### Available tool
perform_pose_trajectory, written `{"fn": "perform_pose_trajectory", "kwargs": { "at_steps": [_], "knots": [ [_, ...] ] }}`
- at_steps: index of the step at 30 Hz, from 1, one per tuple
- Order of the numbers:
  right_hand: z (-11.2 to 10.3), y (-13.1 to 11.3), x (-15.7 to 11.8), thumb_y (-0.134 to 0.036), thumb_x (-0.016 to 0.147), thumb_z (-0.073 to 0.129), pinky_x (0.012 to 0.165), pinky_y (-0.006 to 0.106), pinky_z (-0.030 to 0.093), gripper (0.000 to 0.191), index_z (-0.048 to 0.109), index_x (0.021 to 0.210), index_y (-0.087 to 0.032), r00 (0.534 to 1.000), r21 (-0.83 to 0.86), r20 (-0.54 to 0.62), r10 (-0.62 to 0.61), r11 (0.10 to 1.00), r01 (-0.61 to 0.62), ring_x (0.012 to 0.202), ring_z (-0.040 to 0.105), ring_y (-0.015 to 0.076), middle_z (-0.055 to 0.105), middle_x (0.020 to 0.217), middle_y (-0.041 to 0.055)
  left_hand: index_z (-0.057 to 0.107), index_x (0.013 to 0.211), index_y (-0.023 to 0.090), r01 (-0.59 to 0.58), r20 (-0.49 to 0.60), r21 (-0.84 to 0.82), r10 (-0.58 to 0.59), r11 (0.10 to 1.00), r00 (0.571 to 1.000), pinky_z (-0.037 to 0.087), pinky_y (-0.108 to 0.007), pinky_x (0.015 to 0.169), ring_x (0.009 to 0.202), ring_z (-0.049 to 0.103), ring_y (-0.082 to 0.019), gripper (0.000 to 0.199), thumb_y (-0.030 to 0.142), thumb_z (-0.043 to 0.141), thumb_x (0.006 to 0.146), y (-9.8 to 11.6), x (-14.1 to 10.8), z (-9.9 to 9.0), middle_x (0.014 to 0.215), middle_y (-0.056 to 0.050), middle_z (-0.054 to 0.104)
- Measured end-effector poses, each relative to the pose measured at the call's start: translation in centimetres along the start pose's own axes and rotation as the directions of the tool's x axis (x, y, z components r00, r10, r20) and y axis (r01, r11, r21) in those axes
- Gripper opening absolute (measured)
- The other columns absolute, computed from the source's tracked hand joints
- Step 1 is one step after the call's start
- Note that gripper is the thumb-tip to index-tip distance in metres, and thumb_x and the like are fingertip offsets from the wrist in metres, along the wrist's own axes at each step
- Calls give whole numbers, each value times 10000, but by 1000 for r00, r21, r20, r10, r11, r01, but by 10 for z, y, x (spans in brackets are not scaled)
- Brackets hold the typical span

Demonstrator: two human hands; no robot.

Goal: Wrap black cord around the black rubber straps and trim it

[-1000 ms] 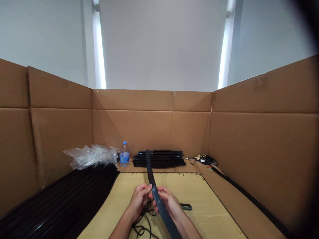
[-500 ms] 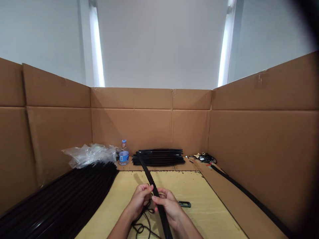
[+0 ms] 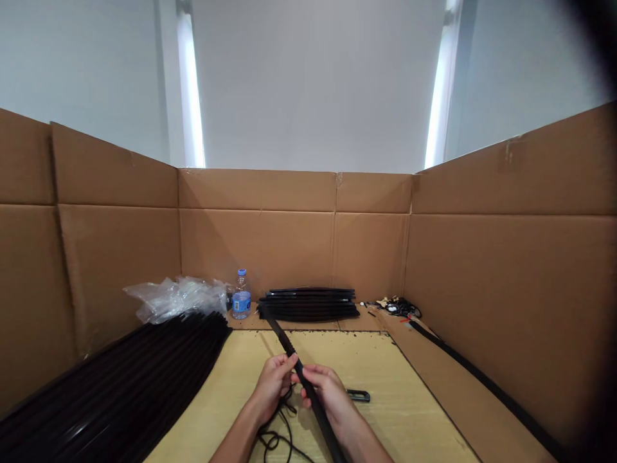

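Note:
A long black strip or tube (image 3: 322, 411) slants across the middle of the head view, its far end up near the back of the board. My left hand (image 3: 272, 384) pinches it from the left, thumb on top, just below a short ridged section that looks like wound cord. From the right, my right hand (image 3: 330, 393) grips the same strip a little nearer to me, thumb along its upper face. A thin black cord (image 3: 276, 438) trails in loose loops from beneath my left hand. Behind my right hand lies a dark-handled tool (image 3: 359, 395), partly hidden.
Many long black strips (image 3: 120, 386) are heaped at the left, with clear plastic bags (image 3: 180, 299) behind. A water bottle (image 3: 241, 296) and a stack of shorter black strips (image 3: 311, 305) stand at the back. Tangled cord (image 3: 402, 307) lies back right. Cardboard walls (image 3: 299, 244) enclose three sides.
The strip's far end has dropped slightly, and the ridged section now shows clearly above my left thumb. My right fingers have shifted a little up along the strip.

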State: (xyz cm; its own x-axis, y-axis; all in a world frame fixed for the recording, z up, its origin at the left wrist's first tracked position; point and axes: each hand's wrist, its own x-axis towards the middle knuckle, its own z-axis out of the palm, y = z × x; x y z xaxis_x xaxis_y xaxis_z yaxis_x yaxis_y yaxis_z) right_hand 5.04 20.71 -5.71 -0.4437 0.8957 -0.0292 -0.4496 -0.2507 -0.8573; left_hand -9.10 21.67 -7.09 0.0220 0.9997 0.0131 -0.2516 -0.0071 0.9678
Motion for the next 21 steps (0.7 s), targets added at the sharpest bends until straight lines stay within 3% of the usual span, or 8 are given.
{"fn": "perform_pose_trajectory", "kwargs": {
  "at_steps": [4, 10, 15, 18, 21],
  "knots": [
    [1, -3, -4, -353, 521, 781, 489, 155, 391, 519, 527, 920, -138, 995, 48, -19, 102, 994, -101, 526, 541, 51, 674, 788, 39, 462, 642, 150, -11, -5, -32, 11, 999, 1000, 69, -202, 405, 374, 223, -23, 512, 565, 761, 628, 3, -2, 0, 460, 72, 370],
    [3, -10, -15, -275, 517, 788, 582, 216, 500, 596, 523, 1032, -130, 995, 50, 6, 99, 994, -99, 601, 585, 73, 680, 860, 50, 444, 610, 144, 23, 63, -76, -18, 997, 998, 53, -201, 414, 403, 196, -19, 524, 552, 773, 625, 13, -9, -2, 480, 66, 369],
    [-4, -16, -18, -288, 446, 863, 474, 208, 482, 762, 537, 1118, -139, 992, -55, 89, 88, 995, -83, 527, 525, 48, 619, 760, -27, 448, 633, 149, 28, 125, -102, -15, 994, 992, 48, -208, 416, 415, 127, -23, 481, 480, 797, 628, 16, -12, -4, 481, 110, 211],
    [-8, -17, -15, -297, 402, 881, 426, 198, 456, 760, 568, 1072, -117, 991, -168, 114, 71, 984, -52, 468, 476, 25, 603, 740, -36, 474, 668, 142, 39, 177, -83, -24, 996, 984, 36, -211, 419, 417, 111, -21, 438, 431, 801, 638, 17, -13, -4, 485, 114, 209],
    [-8, -15, -13, -329, 381, 888, 402, 167, 429, 767, 536, 1033, -129, 996, -240, 85, -1, 970, 22, 481, 484, 30, 600, 726, -43, 437, 666, 156, 14, 135, -96, -1, 995, 991, 45, -204, 421, 409, 140, -17, 448, 397, 812, 622, 17, -13, -1, 485, 114, 226]
  ]
}}
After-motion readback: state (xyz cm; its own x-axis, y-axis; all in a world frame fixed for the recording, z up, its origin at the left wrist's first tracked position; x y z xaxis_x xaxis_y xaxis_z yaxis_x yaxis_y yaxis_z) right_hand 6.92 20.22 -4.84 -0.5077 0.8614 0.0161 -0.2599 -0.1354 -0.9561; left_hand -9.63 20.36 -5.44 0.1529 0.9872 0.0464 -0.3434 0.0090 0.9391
